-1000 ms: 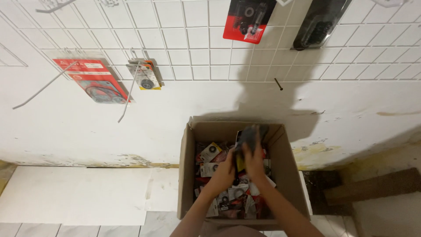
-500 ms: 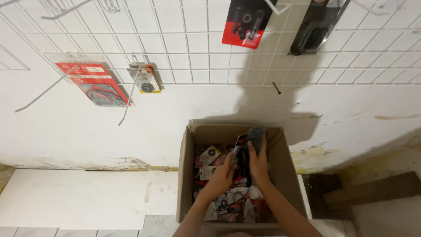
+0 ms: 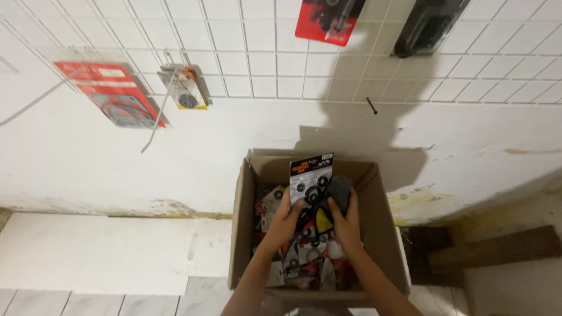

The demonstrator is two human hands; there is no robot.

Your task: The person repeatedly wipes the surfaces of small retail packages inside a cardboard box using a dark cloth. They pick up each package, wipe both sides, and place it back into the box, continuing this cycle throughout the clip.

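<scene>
White Wall, Wire Grid, and a Box of Carded Parts

White plaster with a wire grid panel point(image 3: 257, 70) fixed across its upper part fills the background. At far left a red blister pack point(image 3: 111, 96) hangs on the grid. Beside it is a smaller yellow-edged pack point(image 3: 186, 88), and a bare wire hook point(image 3: 155, 126) juts out below the two.

Moving right, an open cardboard box point(image 3: 241, 228) stands on the floor against the wall, heaped with small carded packets (seals or washers, by the look of them).

The left hand point(image 3: 287, 219) is clasped on the lower edge of a black carded packet point(image 3: 311, 175), which is held upright above the heap near the box's back wall. The right hand point(image 3: 346, 222) is closed on a dark grey object point(image 3: 341, 190) just behind and to the right of that packet. What this object is cannot be made out.

By my judgement the step in hand is lifting a piece out of the box. Raising it towards the grid would call for a firm pinch and a free hook.

Higher up hang a red pack point(image 3: 328, 20) and a black pack point(image 3: 427, 26), with a nail point(image 3: 371, 105) sticking from the plaster beneath. The box's tall walls and the loose heap crowd both wrists. At far right lies a dark mat point(image 3: 486, 251).
</scene>
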